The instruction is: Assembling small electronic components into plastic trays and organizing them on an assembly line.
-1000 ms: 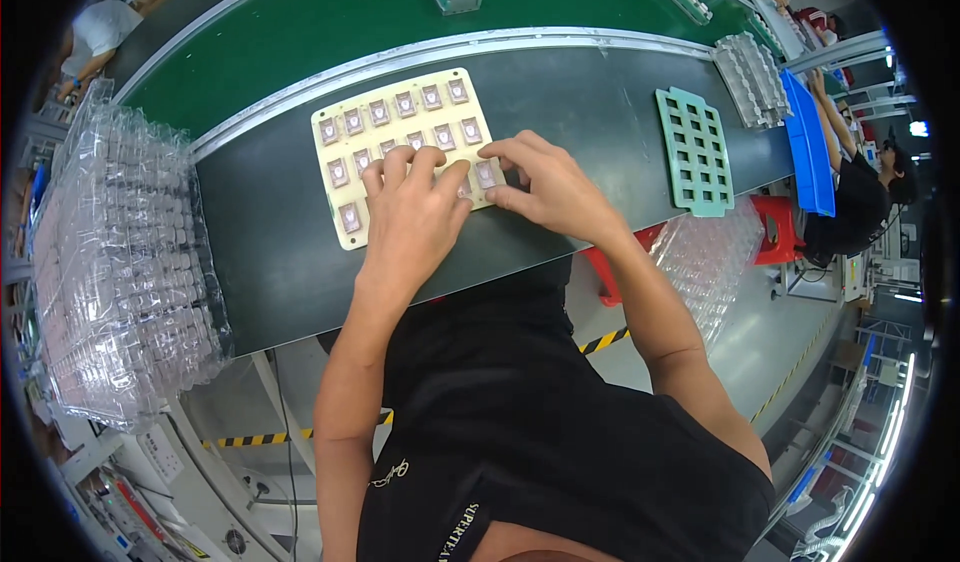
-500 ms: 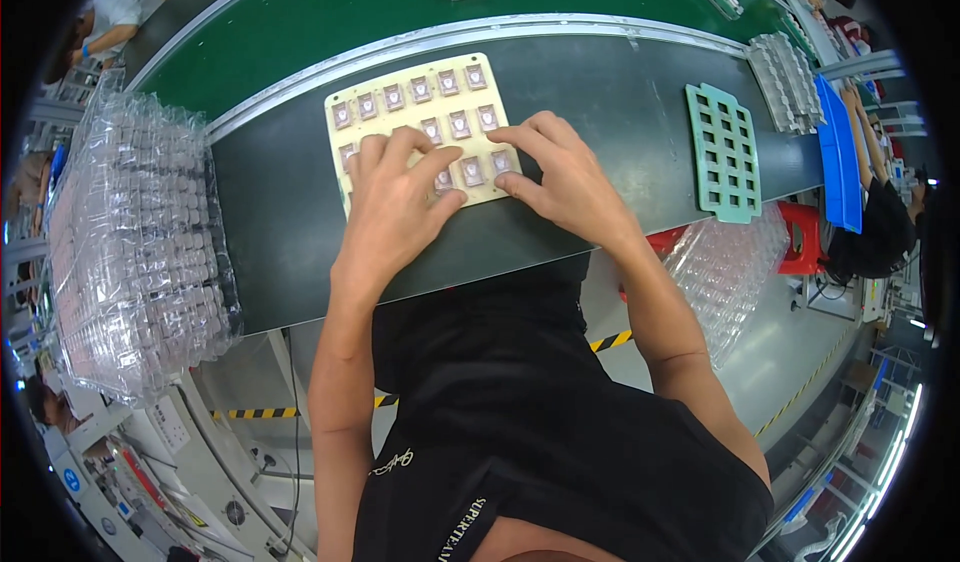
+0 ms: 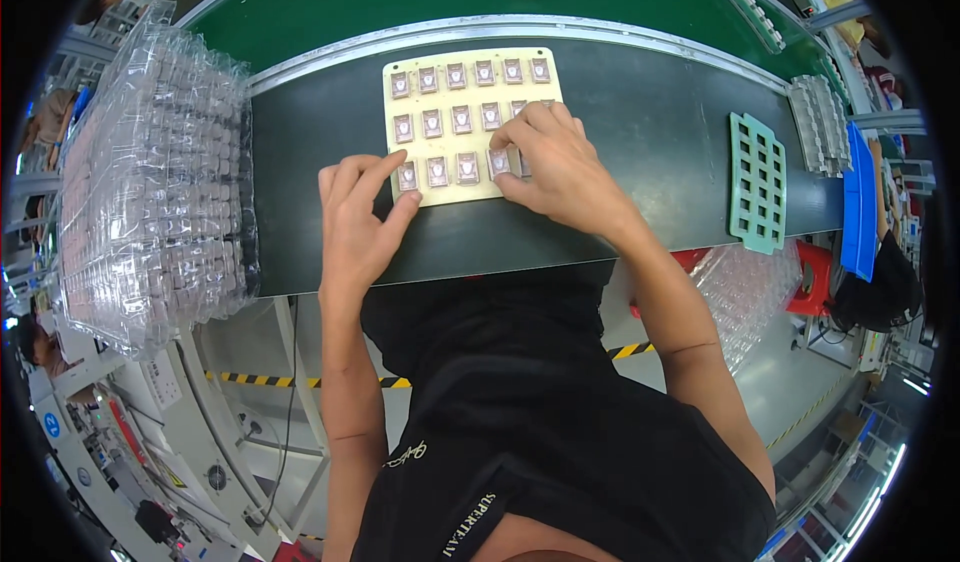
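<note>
A cream tray (image 3: 430, 142) lies flat on the dark work surface, with small pinkish clear parts in three rows. My left hand (image 3: 358, 212) is at its near left corner, thumb and index finger at opposite edges of the leftmost small clear part (image 3: 407, 176) in the nearest row. My right hand (image 3: 560, 167) reaches over the tray's right side. Its thumb and index finger close around another small clear part (image 3: 499, 163) in that row. The right hand covers some parts at the right end.
Bagged stacks of clear plastic trays (image 3: 160, 192) stand at the left. A green tray with square holes (image 3: 757, 182) lies at the right, near grey moulded strips (image 3: 822, 125) and a blue bin (image 3: 858, 202). A metal rail (image 3: 640, 34) borders the green belt (image 3: 400, 7) beyond.
My left hand has moved left across the tray to its near left corner, uncovering several parts. My right hand has shifted from the nearest row's right end to a part further left.
</note>
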Tool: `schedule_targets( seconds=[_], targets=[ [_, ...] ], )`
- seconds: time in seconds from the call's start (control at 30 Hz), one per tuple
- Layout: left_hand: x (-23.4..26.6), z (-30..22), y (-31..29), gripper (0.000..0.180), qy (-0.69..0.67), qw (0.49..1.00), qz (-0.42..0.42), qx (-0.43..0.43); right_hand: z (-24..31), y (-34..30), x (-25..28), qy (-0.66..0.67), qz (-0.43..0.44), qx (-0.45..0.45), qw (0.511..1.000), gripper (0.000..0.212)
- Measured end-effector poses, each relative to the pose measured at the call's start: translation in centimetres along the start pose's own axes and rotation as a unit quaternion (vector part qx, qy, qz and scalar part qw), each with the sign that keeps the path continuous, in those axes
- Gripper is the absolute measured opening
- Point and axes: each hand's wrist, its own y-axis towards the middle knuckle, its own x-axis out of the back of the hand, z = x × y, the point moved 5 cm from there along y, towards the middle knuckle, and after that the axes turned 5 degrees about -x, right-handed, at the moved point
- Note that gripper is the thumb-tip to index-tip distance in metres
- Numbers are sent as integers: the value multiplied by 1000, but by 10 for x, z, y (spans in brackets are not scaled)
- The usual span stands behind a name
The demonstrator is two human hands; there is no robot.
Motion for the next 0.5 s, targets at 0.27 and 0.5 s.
schedule_targets(
  seconds=[0.27, 0.5],
  targets=[
    [-33, -40, 33, 33, 72, 986, 66, -132, -2, -18, 15, -27, -25, -26, 999, 44],
    [-38, -35, 42, 29, 44, 981, 141, -129, -58, -81, 43, -21, -169, -111, 979, 30]
  ],
)
